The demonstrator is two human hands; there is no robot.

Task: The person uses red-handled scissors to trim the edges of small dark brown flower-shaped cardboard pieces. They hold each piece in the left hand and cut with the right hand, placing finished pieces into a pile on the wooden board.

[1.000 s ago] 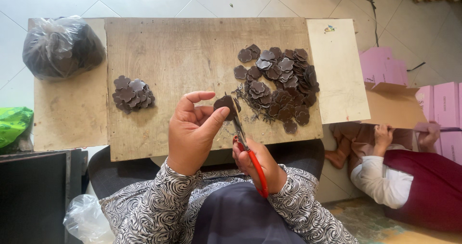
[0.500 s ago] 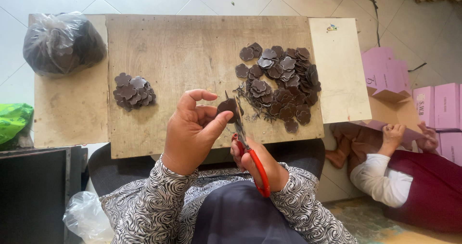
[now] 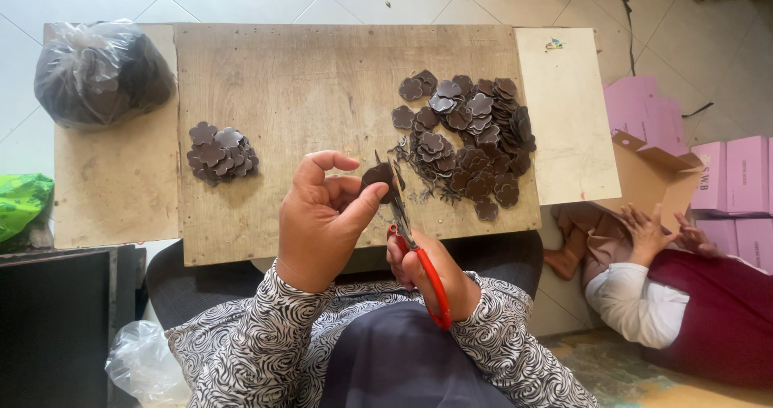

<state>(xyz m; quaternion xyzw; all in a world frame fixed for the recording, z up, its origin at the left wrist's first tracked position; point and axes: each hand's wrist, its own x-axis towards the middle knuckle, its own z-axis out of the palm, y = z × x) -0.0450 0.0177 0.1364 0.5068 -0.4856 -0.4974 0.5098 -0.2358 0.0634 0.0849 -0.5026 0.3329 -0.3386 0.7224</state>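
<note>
I see left hand (image 3: 322, 215) pinching the brown flower piece (image 3: 377, 175) over the table (image 3: 306, 78), as before | right hand (image 3: 427, 271) closed on red scissors (image 3: 415, 247), blades now tilted more to the piece | big pile (image 3: 471, 138) unchanged

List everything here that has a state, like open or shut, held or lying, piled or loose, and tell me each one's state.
left hand: pinching the brown flower piece
right hand: gripping the red-handled scissors, blades at the piece
large pile: loose on the wooden board
small pile: stacked, apart
dark plastic bag: full, closed
cardboard box: flaps open
</note>
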